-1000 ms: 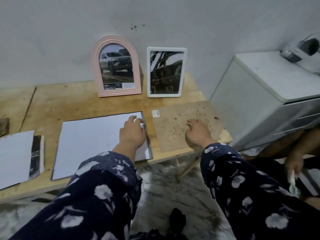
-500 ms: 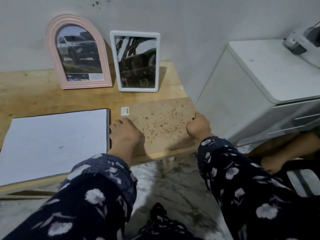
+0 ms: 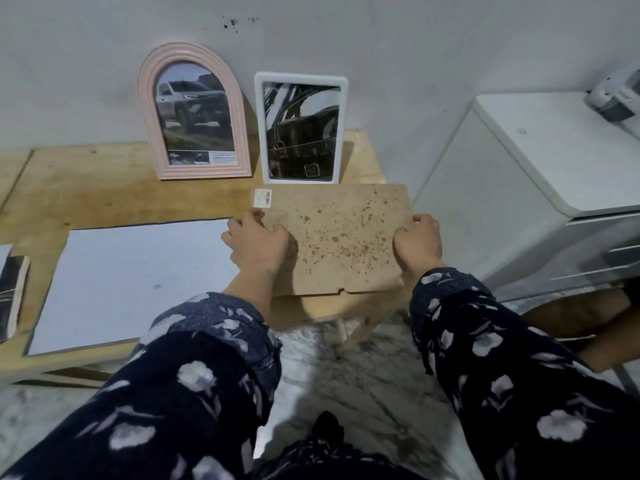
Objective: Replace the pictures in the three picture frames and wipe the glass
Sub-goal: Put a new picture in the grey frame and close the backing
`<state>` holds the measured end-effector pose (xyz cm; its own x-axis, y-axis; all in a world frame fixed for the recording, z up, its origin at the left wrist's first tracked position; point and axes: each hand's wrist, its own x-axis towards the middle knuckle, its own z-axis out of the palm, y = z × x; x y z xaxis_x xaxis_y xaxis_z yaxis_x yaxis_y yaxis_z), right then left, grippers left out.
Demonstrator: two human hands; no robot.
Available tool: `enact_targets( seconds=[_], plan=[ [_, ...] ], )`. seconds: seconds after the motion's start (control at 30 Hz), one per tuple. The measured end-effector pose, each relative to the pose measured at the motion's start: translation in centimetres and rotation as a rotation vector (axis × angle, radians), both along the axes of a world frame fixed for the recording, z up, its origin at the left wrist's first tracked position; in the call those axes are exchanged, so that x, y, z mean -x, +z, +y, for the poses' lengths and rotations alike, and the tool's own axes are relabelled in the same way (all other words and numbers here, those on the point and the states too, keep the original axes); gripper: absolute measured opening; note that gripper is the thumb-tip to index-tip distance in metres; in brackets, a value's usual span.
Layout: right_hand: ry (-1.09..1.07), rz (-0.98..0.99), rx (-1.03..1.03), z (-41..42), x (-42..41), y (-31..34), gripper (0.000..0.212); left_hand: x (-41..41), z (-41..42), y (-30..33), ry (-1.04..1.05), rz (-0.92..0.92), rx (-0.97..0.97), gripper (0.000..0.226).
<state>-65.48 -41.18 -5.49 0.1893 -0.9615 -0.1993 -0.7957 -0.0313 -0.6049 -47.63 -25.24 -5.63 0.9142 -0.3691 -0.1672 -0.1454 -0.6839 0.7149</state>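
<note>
At the far left edge we see a dark picture point(image 3: 12, 296) lying flat on the wooden table point(image 3: 86, 192), only partly in view. Just to its right lies a large white sheet point(image 3: 131, 282), flat on the table and reaching close to the near edge.

Behind the sheet, a pink arched frame point(image 3: 195, 116) stands upright against the grey wall point(image 3: 346, 39), holding a photo of a pale truck. Just beside it on the right stands a white rectangular frame point(image 3: 300, 128), also leaning on the wall, with a dark photo of a car interior behind its glass.

In front of the white frame lies a brown speckled backing board point(image 3: 332, 237), tilted so that its near edge hangs past the table's edge; a small white label point(image 3: 263, 197) sits at its far left corner. Our left hand point(image 3: 258, 242) grips the board's left edge, fingers curled over the top face with the knuckles up. Our right hand point(image 3: 417, 242) grips the right edge in the same way, fingers bent round the side of the board. Both arms wear dark sleeves point(image 3: 214, 358) with pale flowers.

To the right of the table stands a white cabinet point(image 3: 540, 161) with drawers, and a white and grey device point(image 3: 616, 98) rests on its top at the far right edge. Below the table we see marbled floor point(image 3: 374, 375).
</note>
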Motion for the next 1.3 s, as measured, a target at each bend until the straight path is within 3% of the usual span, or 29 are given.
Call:
enact_targets(
  seconds=[0.13, 0.5, 0.7, 0.93, 1.3],
  plan=[
    [0.045, -0.005, 0.041, 2.7, -2.8, 1.9, 0.045, -2.7, 3.0, 1.2, 0.026, -0.029, 0.07, 0.038],
    [0.251, 0.071, 0.012, 15.1, -13.1, 1.8, 0.047, -11.6, 17.6, 1.5, 0.053, -0.047, -0.074, 0.033],
    [0.338, 0.094, -0.044, 20.0, -17.4, 0.5, 0.049, -15.5, 23.3, 0.7, 0.041, 0.022, -0.041, 0.032],
    [0.378, 0.186, 0.002, 22.7, -19.4, -1.1, 0.047, -17.9, 25.7, -1.0, 0.053, 0.184, 0.052, 0.037],
    [0.406, 0.259, 0.032, 23.1, -20.1, -1.1, 0.046, -18.4, 26.4, -1.3, -0.028, 0.117, -0.027, 0.037]
  ],
)
